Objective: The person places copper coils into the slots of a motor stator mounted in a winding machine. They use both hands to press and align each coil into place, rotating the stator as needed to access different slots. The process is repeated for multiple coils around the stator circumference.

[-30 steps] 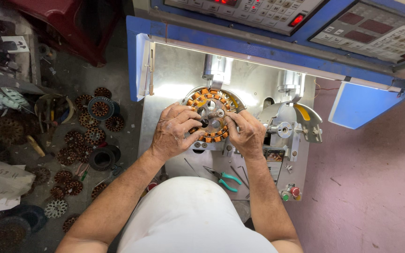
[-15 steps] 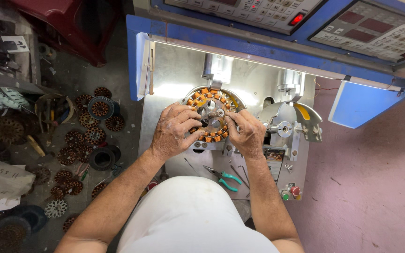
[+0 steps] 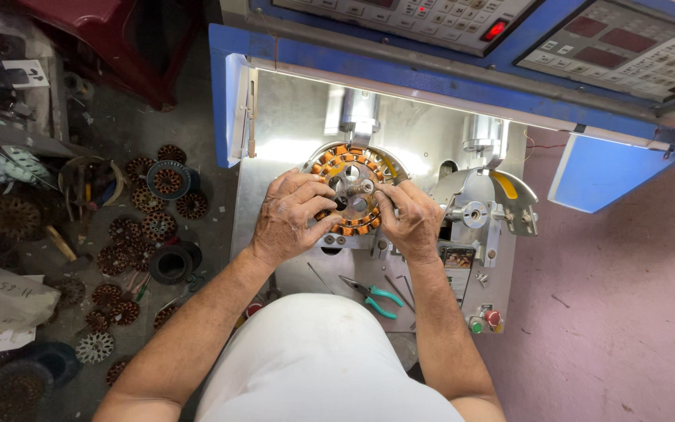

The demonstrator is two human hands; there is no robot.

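Head view looks straight down at a winding machine with a blue frame [image 3: 400,74] and a lit metal table [image 3: 291,133], and right in the middle sits a round stator [image 3: 351,187] with copper-orange coils, mounted on the machine's fixture just below a silver cylinder [image 3: 358,113]. The left hand [image 3: 294,215] lies over the stator's left and lower edge, fingers curled together and pinching near the centre hub, so that part of the ring is hidden. The right hand [image 3: 409,219] is curled on the right edge, fingertips pressed in at the hub too; what exactly either hand pinches is too small to make out, maybe wire, can't say. Teal-handled pliers [image 3: 373,295] lie on the table just below the hands, partly behind the person's white shirt [image 3: 314,367]. Off to the left, on the floor [image 3: 119,125], there's a loose scatter of more wound stators [image 3: 138,234] and a black ring [image 3: 169,264], and a round tub [image 3: 87,184] holding tools I can't identify. The control panels [image 3: 509,27] up top are cut off by the frame edge. Red and green buttons [image 3: 484,320] sit at the table's lower right.
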